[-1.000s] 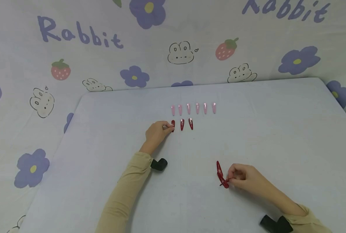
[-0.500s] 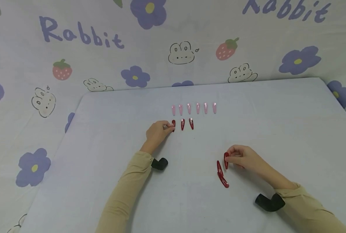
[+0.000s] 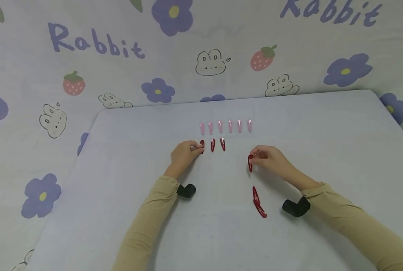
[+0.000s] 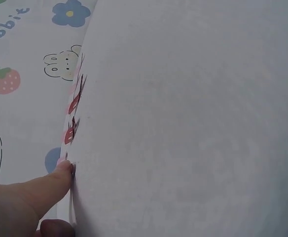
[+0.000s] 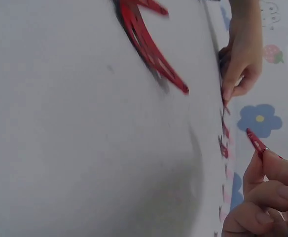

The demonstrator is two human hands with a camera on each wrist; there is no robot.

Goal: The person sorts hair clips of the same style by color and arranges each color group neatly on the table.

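My left hand (image 3: 182,157) pinches the leftmost red hair clip (image 3: 202,143) of a short row on the white tabletop; in the left wrist view its thumb (image 4: 45,192) covers most of that clip. Two more red clips, a middle one (image 3: 212,145) and a right one (image 3: 223,144), lie just to its right. My right hand (image 3: 272,162) holds another red hair clip (image 3: 250,165) between thumb and finger, off the table, with the narrow end pointing down in the head view. Nearer the person, two red clips (image 3: 260,209) lie touching end to end.
Behind the red row runs a line of several pink hair clips (image 3: 220,127). The white tabletop (image 3: 323,131) ends at a patterned cloth backdrop (image 3: 238,82). Black wrist cameras, a left one (image 3: 186,191) and a right one (image 3: 296,207), sit by the sleeves.
My right hand has lifted one red hair clip from the loose pile and carried it forward and slightly left. Two clips stay behind there. My left hand has stayed at the leftmost clip.
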